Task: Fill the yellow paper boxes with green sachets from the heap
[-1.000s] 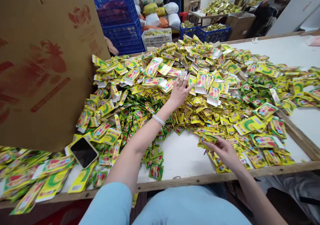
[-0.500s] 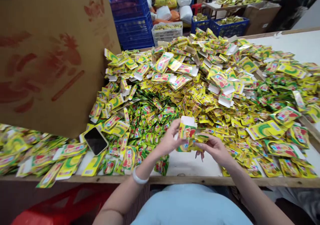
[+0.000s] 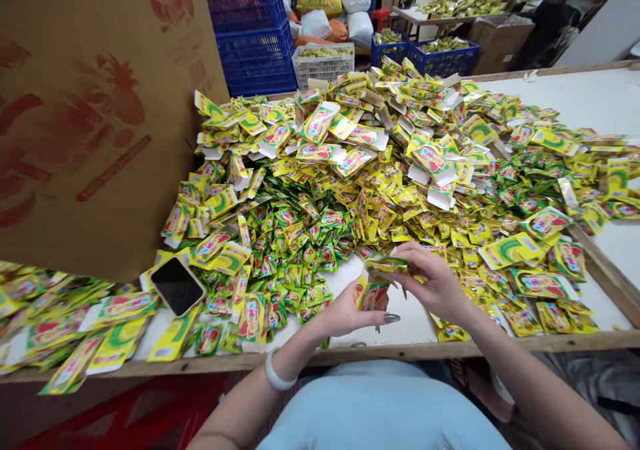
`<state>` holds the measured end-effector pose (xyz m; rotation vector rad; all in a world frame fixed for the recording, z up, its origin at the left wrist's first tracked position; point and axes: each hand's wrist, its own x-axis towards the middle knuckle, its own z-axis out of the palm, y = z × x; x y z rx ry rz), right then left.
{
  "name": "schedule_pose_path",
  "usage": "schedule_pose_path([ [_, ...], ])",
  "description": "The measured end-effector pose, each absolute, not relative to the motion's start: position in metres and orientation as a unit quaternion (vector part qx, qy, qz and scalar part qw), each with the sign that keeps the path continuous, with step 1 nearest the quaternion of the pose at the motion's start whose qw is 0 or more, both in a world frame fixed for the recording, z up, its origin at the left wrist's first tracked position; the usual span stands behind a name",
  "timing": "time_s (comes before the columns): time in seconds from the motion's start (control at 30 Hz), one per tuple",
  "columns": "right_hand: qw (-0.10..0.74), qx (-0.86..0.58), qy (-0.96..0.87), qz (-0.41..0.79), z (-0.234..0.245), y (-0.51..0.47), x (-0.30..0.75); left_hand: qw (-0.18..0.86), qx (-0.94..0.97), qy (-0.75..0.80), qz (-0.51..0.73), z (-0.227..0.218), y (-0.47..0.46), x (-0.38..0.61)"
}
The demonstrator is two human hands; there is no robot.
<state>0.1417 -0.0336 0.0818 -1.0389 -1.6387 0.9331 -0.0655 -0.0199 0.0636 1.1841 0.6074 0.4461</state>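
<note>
At five o'clock in view, the left hand [image 3: 343, 313] clasps a small box [image 3: 366, 295]; the right hand [image 3: 431, 275] pinches sachets [image 3: 384, 265] at its top. Phone [image 3: 179, 287] at eight, carton [image 3: 95, 143] blocking ten, heap [image 3: 320, 151] at twelve.

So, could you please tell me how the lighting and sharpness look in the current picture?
Head view: fairly even indoor light, with the cardboard box darker toward its lower right; head view: small glints on the yellow sachets; head view: packets near the right edge look smeared, and print on the small carton in the left hand is hard to read.
</note>
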Motion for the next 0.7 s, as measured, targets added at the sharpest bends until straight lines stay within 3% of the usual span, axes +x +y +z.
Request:
schedule_pose_path([
  [0.13, 0.309, -0.407, -0.787, 0.345, 0.105, -0.032, 0.140, 0.755, 0.561, 0.286, 0.182, 0.063, -0.026, -0.068],
  [0.23, 0.260, -0.381, -0.808, 0.368, 0.115, -0.035, 0.146, 0.740, 0.576, 0.295, 0.184, 0.058, -0.028, -0.070],
  [0.37, 0.283, -0.395, -0.770, 0.413, 0.105, -0.044, 0.153, 0.739, 0.588, 0.288, 0.159, 0.055, -0.027, -0.071],
  [0.57, 0.390, -0.395, -0.785, 0.274, 0.076, -0.064, 0.146, 0.757, 0.595, 0.249, 0.106, 0.055, -0.030, -0.062],
  [0.7, 0.377, -0.411, -0.770, 0.309, 0.078, -0.078, 0.157, 0.780, 0.563, 0.248, 0.112, 0.053, -0.031, -0.045],
])
